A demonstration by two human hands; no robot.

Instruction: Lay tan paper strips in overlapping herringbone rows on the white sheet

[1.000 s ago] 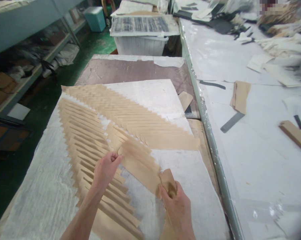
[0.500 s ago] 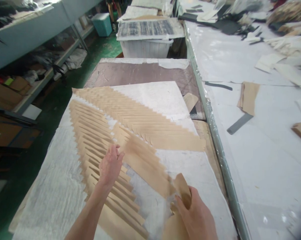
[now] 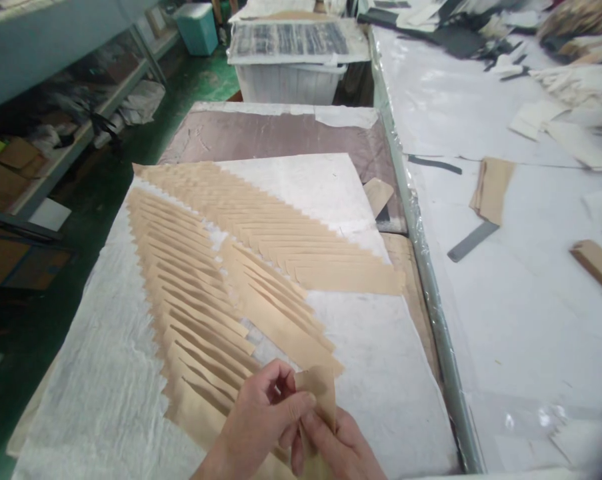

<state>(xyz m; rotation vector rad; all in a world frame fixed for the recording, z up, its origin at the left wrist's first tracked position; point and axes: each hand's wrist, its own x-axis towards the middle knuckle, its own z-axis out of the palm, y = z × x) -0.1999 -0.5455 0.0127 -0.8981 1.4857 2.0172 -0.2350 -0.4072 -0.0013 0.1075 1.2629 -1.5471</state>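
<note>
Both hands meet at the bottom middle around a folded bundle of tan strips [image 3: 321, 387], thin like paper or fabric. My right hand [image 3: 338, 443] grips the bundle from below. My left hand [image 3: 263, 413] is closed, thumb and fingers pinched at the bundle's left edge. Tan strips lie overlapped in slanting rows on a white sheet [image 3: 95, 347]: a left row [image 3: 191, 287], a far row [image 3: 281, 233] and a shorter middle row [image 3: 281, 300] just beyond my hands. My wrists cover part of the left row's near end.
A long white table [image 3: 521, 333] with a plastic-wrapped edge runs along the right, bearing a tan strip stack [image 3: 493, 190], a grey strip [image 3: 473, 241] and dark scraps. Ahead stands a white bin [image 3: 291, 83]. Shelves [image 3: 81, 153] with boxes line the left.
My left hand has moved from the middle row down and right to the bundle in my right hand. The middle row's near strip now lies flat. The view has shifted slightly.
</note>
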